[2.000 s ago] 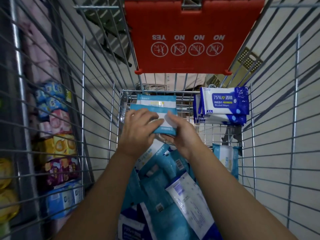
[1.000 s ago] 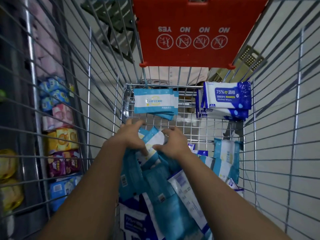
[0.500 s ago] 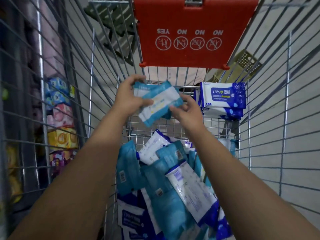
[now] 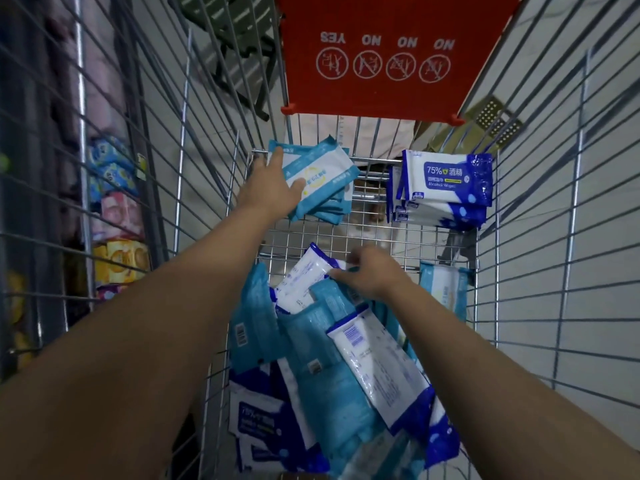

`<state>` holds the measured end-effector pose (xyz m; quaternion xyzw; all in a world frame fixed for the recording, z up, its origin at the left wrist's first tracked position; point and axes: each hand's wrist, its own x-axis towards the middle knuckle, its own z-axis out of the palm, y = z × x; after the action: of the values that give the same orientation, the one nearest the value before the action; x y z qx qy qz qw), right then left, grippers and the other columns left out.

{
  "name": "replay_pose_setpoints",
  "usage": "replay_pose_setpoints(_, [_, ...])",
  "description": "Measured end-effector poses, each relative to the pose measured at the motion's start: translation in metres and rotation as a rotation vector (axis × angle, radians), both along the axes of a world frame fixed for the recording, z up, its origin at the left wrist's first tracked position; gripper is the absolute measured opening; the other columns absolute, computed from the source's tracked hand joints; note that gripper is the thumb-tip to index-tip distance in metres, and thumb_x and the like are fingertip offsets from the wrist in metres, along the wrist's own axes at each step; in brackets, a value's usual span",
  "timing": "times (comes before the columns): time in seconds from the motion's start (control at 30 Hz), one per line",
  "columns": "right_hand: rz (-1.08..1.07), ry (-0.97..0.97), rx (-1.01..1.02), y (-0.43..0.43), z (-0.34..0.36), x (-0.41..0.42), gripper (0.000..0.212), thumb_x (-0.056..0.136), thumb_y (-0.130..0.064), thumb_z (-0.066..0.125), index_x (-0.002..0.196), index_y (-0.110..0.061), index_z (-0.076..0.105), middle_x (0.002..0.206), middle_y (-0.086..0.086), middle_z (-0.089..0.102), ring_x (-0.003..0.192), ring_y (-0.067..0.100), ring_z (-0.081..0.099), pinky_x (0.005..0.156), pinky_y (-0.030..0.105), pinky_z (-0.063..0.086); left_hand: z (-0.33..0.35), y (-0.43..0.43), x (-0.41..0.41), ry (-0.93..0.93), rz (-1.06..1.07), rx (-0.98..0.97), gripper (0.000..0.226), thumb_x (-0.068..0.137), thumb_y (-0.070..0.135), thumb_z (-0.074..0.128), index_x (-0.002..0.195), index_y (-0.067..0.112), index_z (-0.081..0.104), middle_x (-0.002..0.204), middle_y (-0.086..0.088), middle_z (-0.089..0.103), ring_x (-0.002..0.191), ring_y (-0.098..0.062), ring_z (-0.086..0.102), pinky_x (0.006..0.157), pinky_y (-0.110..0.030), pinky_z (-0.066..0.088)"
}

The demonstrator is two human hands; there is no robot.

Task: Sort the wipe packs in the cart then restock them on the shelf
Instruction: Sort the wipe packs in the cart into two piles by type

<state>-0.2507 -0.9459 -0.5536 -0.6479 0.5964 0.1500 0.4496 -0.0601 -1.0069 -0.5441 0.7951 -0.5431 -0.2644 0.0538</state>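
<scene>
My feed is dim and bluish, the light flat and the shadows faint; the shelf (image 4: 116, 216) on the left sinks into murk while the pale floor (image 4: 609, 211) on the right is brightest; the cart wires (image 4: 497, 271) bow outward at the edges from the wide lens; my right hand (image 4: 372, 275) smears with motion; the light-blue pack (image 4: 323, 169) in my left hand (image 4: 272, 190) reads soft.

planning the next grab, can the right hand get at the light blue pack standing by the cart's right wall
Probably yes: the right hand is close beside that pack, and nothing lies over it.
</scene>
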Motion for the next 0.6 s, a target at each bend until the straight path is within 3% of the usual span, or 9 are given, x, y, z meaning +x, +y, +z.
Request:
replay_pose_setpoints(0.07, [0.019, 0.026, -0.066, 0.002, -0.003, 0.005, 0.061, 0.082, -0.061, 0.058, 0.116, -0.010, 0.056, 0.117, 0.009, 0.061, 0.105, 0.026, 0.058, 0.087, 0.038, 0.050, 0.000, -0.004, -0.002, 0.072, 0.039, 0.051, 0.071, 0.091, 0.038, 0.054, 0.150, 0.019, 0.019, 0.147, -0.016, 0.027, 0.130, -0.032, 0.038, 0.107, -0.040, 0.036])
replay_pose_setpoints(0.17, [0.084, 0.058, -0.090, -0.001, -0.006, 0.020, 0.064, 0.074, -0.065, 0.064, 0.109, -0.012, 0.056, 0.112, 0.009, 0.060, 0.106, 0.027, 0.055, 0.085, 0.036, 0.046, 0.006, -0.008, -0.004, 0.045, 0.111, -0.014, 0.064, 0.083, 0.036, 0.061, 0.140, 0.017, 0.038, 0.139, -0.013, 0.033, 0.124, -0.031, 0.044, 0.104, -0.039, 0.039])
replay_pose_setpoints(0.33, [0.056, 0.057, 0.052, -0.001, -0.010, 0.034, 0.057, 0.067, -0.051, 0.078, 0.107, -0.013, 0.062, 0.109, 0.007, 0.065, 0.100, 0.026, 0.060, 0.087, 0.037, 0.051, 0.016, 0.008, -0.018, -0.002, 0.159, -0.286, 0.055, 0.087, 0.036, 0.060, 0.133, 0.011, 0.046, 0.147, -0.009, 0.030, 0.131, -0.027, 0.037, 0.107, -0.041, 0.035])
replay_pose_setpoints(0.43, [-0.011, -0.072, 0.057, 0.002, -0.007, 0.026, 0.045, 0.077, -0.041, 0.074, 0.113, -0.015, 0.061, 0.112, 0.007, 0.065, 0.101, 0.026, 0.061, 0.091, 0.041, 0.050, 0.024, 0.022, -0.028, 0.101, 0.100, -0.433, 0.040, 0.089, 0.029, 0.060, 0.124, 0.011, 0.054, 0.145, -0.006, 0.036, 0.131, -0.022, 0.037, 0.105, -0.033, 0.034])
replay_pose_setpoints(0.5, [-0.195, -0.253, 0.053, 0.000, 0.002, 0.011, 0.039, 0.083, -0.031, 0.070, 0.115, -0.013, 0.059, 0.113, 0.009, 0.066, 0.095, 0.024, 0.064, 0.084, 0.039, 0.054, 0.030, 0.030, -0.034, 0.172, 0.065, -0.502, 0.032, 0.089, 0.025, 0.060, 0.116, 0.009, 0.058, 0.138, -0.006, 0.043, 0.124, -0.020, 0.044, 0.100, -0.030, 0.038])
replay_pose_setpoints(0.6, [-0.560, -0.610, 0.048, -0.008, 0.027, -0.018, 0.028, 0.088, -0.017, 0.066, 0.114, -0.013, 0.059, 0.110, 0.008, 0.068, 0.081, 0.010, 0.065, 0.069, 0.019, 0.055, 0.039, 0.039, -0.044, 0.377, 0.034, -0.471, 0.030, 0.084, 0.029, 0.068, 0.108, 0.012, 0.062, 0.116, -0.002, 0.057, 0.099, -0.014, 0.055, 0.089, -0.036, 0.049])
